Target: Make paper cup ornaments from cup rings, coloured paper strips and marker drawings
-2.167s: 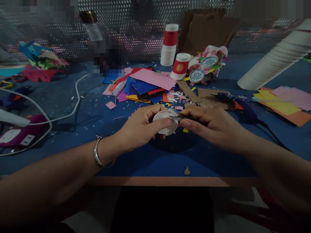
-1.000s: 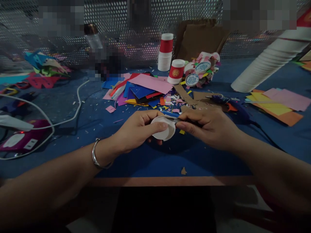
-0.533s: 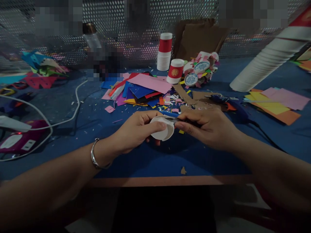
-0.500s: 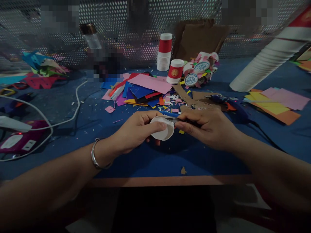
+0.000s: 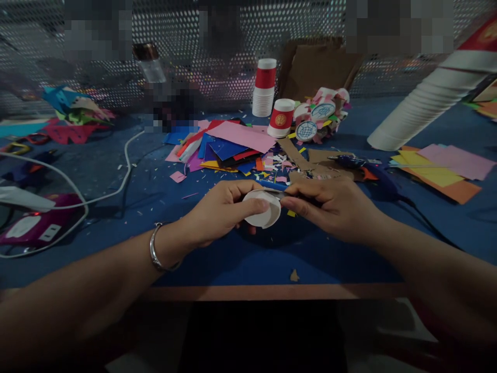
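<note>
My left hand [image 5: 221, 210] pinches a small white paper disc [image 5: 267, 213] between thumb and fingers, just above the blue tabletop [image 5: 240, 259]. A silver bangle [image 5: 157, 248] sits on that wrist. My right hand [image 5: 330, 207] is closed round a small pair of scissors [image 5: 276, 191], whose blades touch the disc's upper edge. The scissor handles are hidden inside my fingers.
Coloured paper sheets [image 5: 229, 142] and scraps lie behind the hands. Red-and-white paper cups [image 5: 264, 88] and decorated discs [image 5: 320, 111] stand further back. A glue gun [image 5: 363, 166] with cable lies at right, near more paper [image 5: 446, 171] and a long cup stack [image 5: 423, 106]. White cables [image 5: 116, 178] run at left.
My left hand has turned the white disc a little between the scissor blades, and both hands have shifted slightly. The camera view has drifted a bit.
</note>
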{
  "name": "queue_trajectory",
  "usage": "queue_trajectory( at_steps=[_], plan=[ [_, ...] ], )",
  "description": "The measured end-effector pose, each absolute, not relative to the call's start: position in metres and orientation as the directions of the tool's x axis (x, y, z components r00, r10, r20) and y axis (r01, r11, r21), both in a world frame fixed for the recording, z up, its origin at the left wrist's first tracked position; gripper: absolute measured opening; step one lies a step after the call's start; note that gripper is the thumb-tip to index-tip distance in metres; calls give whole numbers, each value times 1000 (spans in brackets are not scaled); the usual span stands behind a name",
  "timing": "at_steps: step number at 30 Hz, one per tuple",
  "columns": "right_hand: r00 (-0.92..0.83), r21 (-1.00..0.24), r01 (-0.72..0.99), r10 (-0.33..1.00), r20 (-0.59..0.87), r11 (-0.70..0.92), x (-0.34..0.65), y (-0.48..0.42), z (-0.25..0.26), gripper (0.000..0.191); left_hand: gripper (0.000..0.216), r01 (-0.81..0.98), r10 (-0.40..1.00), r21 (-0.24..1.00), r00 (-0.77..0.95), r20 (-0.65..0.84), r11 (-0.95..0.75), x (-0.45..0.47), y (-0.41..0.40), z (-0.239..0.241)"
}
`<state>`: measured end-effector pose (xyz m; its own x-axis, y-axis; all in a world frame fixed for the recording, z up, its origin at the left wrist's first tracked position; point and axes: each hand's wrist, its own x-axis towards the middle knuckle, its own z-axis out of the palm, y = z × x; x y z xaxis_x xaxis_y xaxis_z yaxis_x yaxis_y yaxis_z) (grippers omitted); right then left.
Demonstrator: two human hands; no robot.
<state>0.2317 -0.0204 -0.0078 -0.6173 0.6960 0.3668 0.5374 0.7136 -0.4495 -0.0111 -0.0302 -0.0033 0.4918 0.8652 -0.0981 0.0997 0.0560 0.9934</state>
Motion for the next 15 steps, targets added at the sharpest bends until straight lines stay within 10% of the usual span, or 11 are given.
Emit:
queue_trajectory(
  at_steps=[15],
  plan=[
    [-630, -456, 518, 683, 370, 724, 232, -22, -7, 36, 11, 25, 841, 989, 524, -135, 143, -10, -31, -2]
  ],
)
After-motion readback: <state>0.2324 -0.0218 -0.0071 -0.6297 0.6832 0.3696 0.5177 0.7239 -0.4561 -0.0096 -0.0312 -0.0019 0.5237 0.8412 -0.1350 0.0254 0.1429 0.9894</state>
